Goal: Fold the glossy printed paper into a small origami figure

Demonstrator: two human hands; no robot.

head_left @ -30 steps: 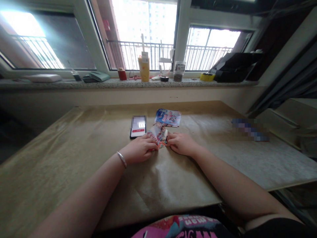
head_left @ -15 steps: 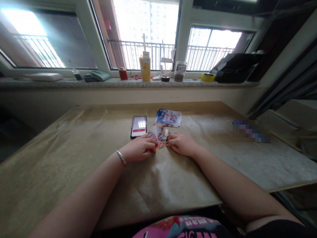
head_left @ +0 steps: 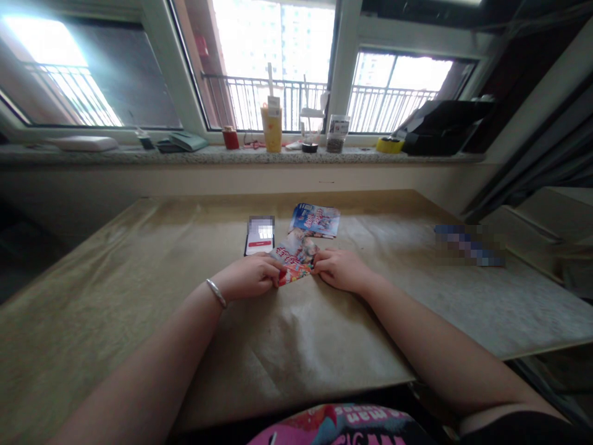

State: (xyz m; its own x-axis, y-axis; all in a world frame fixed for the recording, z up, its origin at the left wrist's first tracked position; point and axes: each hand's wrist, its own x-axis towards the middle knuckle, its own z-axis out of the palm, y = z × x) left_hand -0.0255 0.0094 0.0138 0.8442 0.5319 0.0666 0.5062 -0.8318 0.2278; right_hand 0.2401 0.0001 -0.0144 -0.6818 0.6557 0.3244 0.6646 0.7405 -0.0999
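A colourful printed paper sheet [head_left: 294, 258] lies on the brown table [head_left: 139, 290], partly folded. My left hand [head_left: 248, 277], with a silver bracelet on the wrist, is curled and pinches the sheet's near left edge. My right hand [head_left: 340, 269] is also curled and presses on the sheet's right edge. A second colourful sheet [head_left: 315, 220] lies flat just behind the first one. A phone [head_left: 259, 235] with a lit screen rests to the left of the sheets, beyond my left hand.
The windowsill [head_left: 208, 156] holds a yellow cup [head_left: 272, 128], a red can [head_left: 230, 138], a jar [head_left: 336, 133], a yellow tape roll [head_left: 389, 144] and a black device [head_left: 440, 127]. A blurred item [head_left: 469, 245] lies at the table's right. The table's right edge drops off.
My left hand has slid a little to the left along the sheet's near edge, uncovering more of its red corner. My right hand has stayed in place.
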